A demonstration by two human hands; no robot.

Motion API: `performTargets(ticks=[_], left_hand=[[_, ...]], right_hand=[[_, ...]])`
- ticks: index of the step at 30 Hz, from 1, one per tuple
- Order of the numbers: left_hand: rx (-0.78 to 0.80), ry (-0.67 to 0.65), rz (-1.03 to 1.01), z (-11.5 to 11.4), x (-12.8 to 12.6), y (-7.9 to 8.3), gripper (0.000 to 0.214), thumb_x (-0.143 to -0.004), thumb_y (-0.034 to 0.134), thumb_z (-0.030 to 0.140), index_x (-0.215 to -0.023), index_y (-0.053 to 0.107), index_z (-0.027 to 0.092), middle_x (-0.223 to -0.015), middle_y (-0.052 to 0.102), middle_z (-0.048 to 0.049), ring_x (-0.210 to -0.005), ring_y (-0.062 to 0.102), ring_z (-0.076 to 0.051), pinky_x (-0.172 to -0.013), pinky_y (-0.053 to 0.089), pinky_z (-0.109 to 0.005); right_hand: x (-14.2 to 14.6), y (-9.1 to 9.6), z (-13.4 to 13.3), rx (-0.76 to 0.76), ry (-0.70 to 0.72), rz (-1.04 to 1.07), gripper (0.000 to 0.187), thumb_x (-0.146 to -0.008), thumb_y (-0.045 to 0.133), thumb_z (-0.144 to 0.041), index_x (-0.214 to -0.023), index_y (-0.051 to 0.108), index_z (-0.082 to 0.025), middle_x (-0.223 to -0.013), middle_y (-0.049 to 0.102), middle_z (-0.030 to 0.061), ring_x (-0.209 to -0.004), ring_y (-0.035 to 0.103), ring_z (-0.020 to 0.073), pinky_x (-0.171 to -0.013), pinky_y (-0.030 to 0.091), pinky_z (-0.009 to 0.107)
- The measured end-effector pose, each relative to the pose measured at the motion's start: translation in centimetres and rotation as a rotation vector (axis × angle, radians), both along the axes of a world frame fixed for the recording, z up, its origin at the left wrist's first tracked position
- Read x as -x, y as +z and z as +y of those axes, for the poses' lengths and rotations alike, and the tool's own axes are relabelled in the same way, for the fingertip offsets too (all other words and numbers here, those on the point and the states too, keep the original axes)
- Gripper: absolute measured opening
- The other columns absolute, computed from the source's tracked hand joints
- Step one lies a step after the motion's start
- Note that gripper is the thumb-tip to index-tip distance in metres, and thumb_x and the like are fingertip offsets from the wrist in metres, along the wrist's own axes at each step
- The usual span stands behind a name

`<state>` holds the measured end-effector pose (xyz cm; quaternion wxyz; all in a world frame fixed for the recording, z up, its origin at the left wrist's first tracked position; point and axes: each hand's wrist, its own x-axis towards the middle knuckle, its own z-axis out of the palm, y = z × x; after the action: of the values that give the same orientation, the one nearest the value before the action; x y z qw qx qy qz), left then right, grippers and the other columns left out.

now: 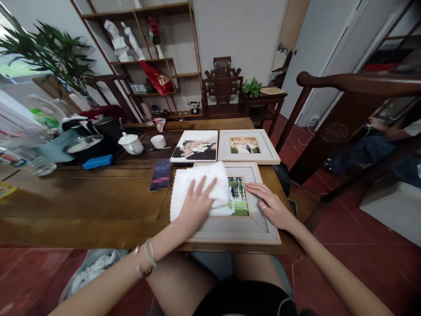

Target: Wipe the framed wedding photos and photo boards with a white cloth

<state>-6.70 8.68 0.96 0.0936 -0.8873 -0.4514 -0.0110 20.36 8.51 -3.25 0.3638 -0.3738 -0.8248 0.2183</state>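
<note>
A picture frame [230, 228] with a pale wooden edge and a wide grey mount lies flat at the table's near edge. Its photo [240, 199] shows green grass and is partly covered by a folded white cloth [184, 186]. My left hand [196, 204] presses on the cloth from above, fingers spread. On the frame's right side rests my right hand [268, 202], its fingers stretched flat with the tips at the photo's inner border. A second framed photo [245, 145] and a picture panel [195, 147] lie just beyond.
A dark blue phone-like item [161, 174] lies left of the frame on the wooden table [125, 193]. Farther left are a blue block [98, 162], a lidded white cup [130, 143] and a small white bowl [158, 141]. A wooden chair [302, 145] stands at right; another person sits beyond it.
</note>
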Motion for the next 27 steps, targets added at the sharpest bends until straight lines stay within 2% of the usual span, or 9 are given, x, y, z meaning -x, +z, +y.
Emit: performTargets(ticks=[2,4,8,12,14,16,19,24,27], left_hand=[[-0.065,0.072,-0.028,2.7,0.5,0.3,0.030,-0.080,0.049,0.005,-0.094,0.072,0.019,-0.152,0.029,-0.0052,-0.137,0.027,-0.039,-0.107,0.025,-0.061],[-0.054,0.043,-0.052,4.9,0.4,0.8,0.034,-0.079,0.048,0.005,-0.103,0.069,0.019,-0.153,0.025,-0.0057,-0.139,0.024,-0.037,-0.107,0.025,-0.059],[0.089,-0.231,-0.062,7.6,-2.3,1.8,0.044,-0.075,0.049,0.004,-0.113,0.062,0.020,-0.155,0.021,-0.0041,-0.143,0.016,-0.027,-0.112,0.020,-0.054],[0.071,-0.456,-0.048,8.5,-6.8,1.8,0.051,-0.073,0.046,-0.001,-0.118,0.059,0.020,-0.154,0.022,-0.0029,-0.143,0.015,-0.022,-0.113,0.018,-0.049],[0.052,-0.494,-0.009,8.5,-8.1,1.6,0.055,-0.073,0.044,-0.003,-0.121,0.057,0.021,-0.154,0.023,-0.0010,-0.142,0.018,-0.022,-0.112,0.020,-0.050],[0.029,-0.480,0.018,8.4,-8.2,1.4,0.056,-0.074,0.043,-0.005,-0.121,0.058,0.022,-0.153,0.025,0.0004,-0.141,0.021,-0.023,-0.111,0.020,-0.051],[0.015,-0.404,0.063,7.8,-5.6,1.5,0.050,-0.072,0.045,-0.005,-0.110,0.064,0.021,-0.151,0.031,0.0013,-0.140,0.025,-0.025,-0.111,0.021,-0.052],[0.059,-0.105,0.154,6.2,0.8,2.5,0.039,-0.068,0.048,-0.004,-0.092,0.070,0.019,-0.149,0.034,-0.0029,-0.137,0.031,-0.029,-0.106,0.029,-0.055],[0.102,0.053,0.200,3.9,1.7,3.0,0.040,-0.069,0.051,-0.004,-0.096,0.070,0.018,-0.150,0.032,-0.0071,-0.135,0.033,-0.033,-0.102,0.033,-0.059]], right_hand=[[0.0,-0.1,0.0,0.001,-0.009,-0.003,0.052,-0.086,0.038,-0.011,-0.135,0.047,-0.027,-0.137,0.050,0.0060,-0.129,0.041,0.0250,-0.109,0.032,0.055],[0.0,-0.1,0.0,-0.001,-0.018,-0.007,0.053,-0.086,0.038,-0.012,-0.135,0.048,-0.028,-0.137,0.050,0.0057,-0.129,0.042,0.0253,-0.109,0.033,0.054],[0.0,-0.3,0.1,-0.026,-0.013,-0.003,0.050,-0.087,0.038,-0.015,-0.135,0.048,-0.028,-0.136,0.051,0.0062,-0.128,0.043,0.0253,-0.108,0.034,0.054],[-0.1,-0.3,0.1,-0.029,-0.013,-0.017,0.047,-0.089,0.038,-0.017,-0.133,0.049,-0.027,-0.134,0.052,0.0078,-0.126,0.044,0.0261,-0.106,0.036,0.054],[-0.1,-0.4,0.0,-0.022,-0.035,-0.022,0.046,-0.088,0.038,-0.017,-0.131,0.051,-0.026,-0.134,0.052,0.0082,-0.127,0.043,0.0270,-0.107,0.035,0.054],[-0.1,-0.4,0.0,-0.019,-0.045,-0.014,0.046,-0.087,0.039,-0.016,-0.130,0.052,-0.025,-0.135,0.052,0.0079,-0.128,0.042,0.0272,-0.107,0.034,0.054],[-0.1,-0.4,-0.1,-0.003,-0.025,-0.002,0.047,-0.088,0.037,-0.015,-0.133,0.049,-0.026,-0.136,0.051,0.0070,-0.129,0.042,0.0257,-0.108,0.034,0.053],[-0.1,-0.4,-0.1,0.026,-0.014,-0.007,0.051,-0.087,0.036,-0.013,-0.135,0.046,-0.029,-0.138,0.050,0.0049,-0.131,0.040,0.0241,-0.110,0.032,0.054],[-0.1,-0.4,0.0,0.031,-0.017,-0.013,0.051,-0.087,0.037,-0.013,-0.135,0.047,-0.029,-0.138,0.050,0.0044,-0.131,0.040,0.0243,-0.111,0.031,0.054]])
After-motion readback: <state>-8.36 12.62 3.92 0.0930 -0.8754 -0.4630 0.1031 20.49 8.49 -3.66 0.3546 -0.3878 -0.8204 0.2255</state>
